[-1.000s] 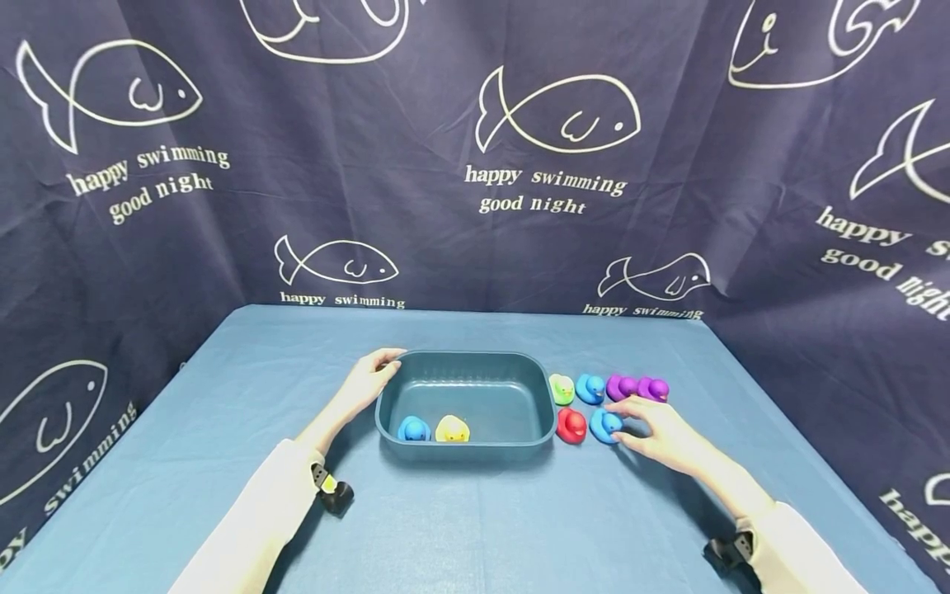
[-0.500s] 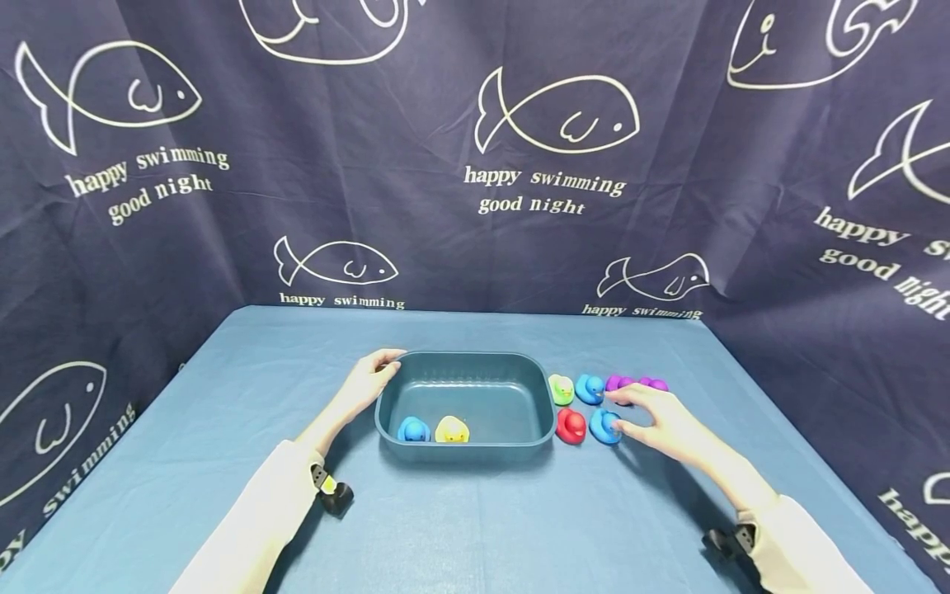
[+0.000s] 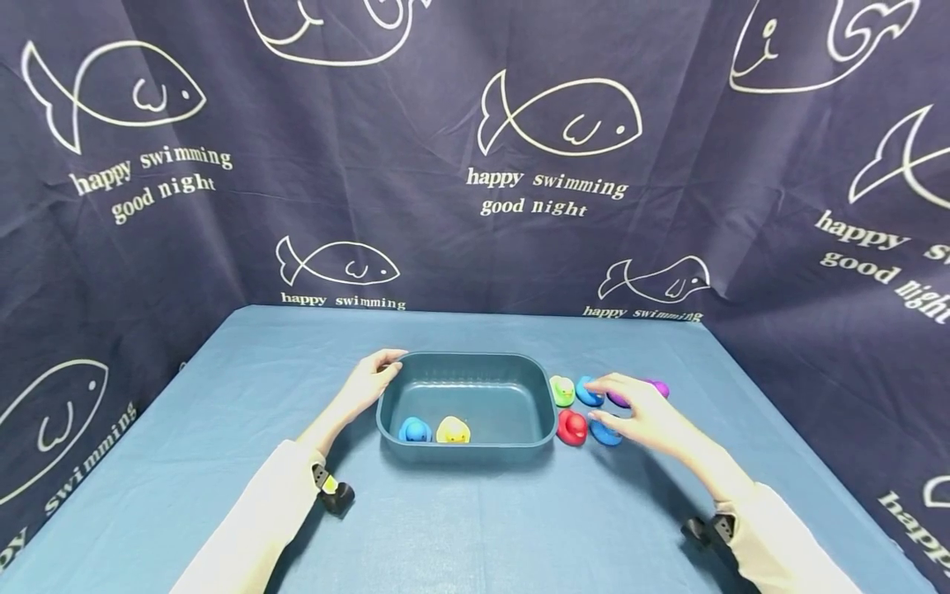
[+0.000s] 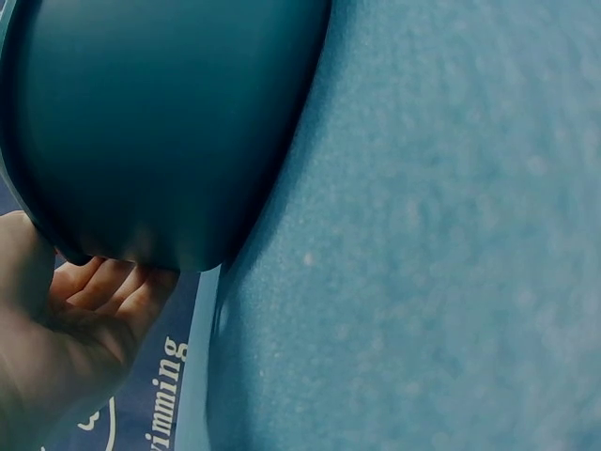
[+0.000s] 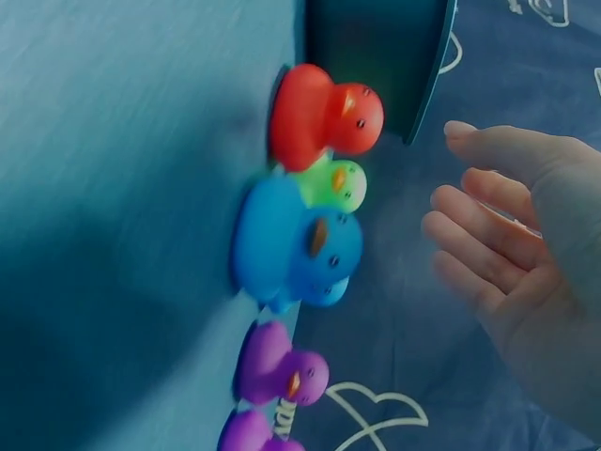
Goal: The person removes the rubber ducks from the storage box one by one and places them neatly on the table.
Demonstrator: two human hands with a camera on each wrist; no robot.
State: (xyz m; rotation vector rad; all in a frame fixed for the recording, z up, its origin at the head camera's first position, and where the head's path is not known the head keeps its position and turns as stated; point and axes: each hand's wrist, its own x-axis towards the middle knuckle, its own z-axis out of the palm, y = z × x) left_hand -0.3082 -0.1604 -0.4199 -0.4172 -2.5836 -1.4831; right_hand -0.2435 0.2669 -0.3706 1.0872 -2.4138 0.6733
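Note:
In the head view my left hand (image 3: 369,381) grips the far left corner of a teal plastic bin (image 3: 467,452). The left wrist view shows its fingers (image 4: 103,285) at the bin's rim. A blue rubber duck (image 3: 414,430) and a yellow rubber duck (image 3: 453,430) sit inside, by the near wall. Right of the bin, my right hand (image 3: 644,412) hovers with fingers apart, holding nothing. Beneath it lie a near blue duck (image 5: 272,240) and a far blue duck (image 3: 586,391), both partly hidden. A red duck (image 3: 572,427) is just left of it.
A green duck (image 3: 562,391) stands against the bin's right side. Two purple ducks lie at the far right, one purple duck (image 5: 280,365) being partly covered by the hand in the head view. Dark fish-print cloth (image 3: 445,264) walls the blue table (image 3: 475,528).
My right hand has let go of the near blue duck, lifted and shifted left over the blue ducks. My left hand and the bin have stayed put.

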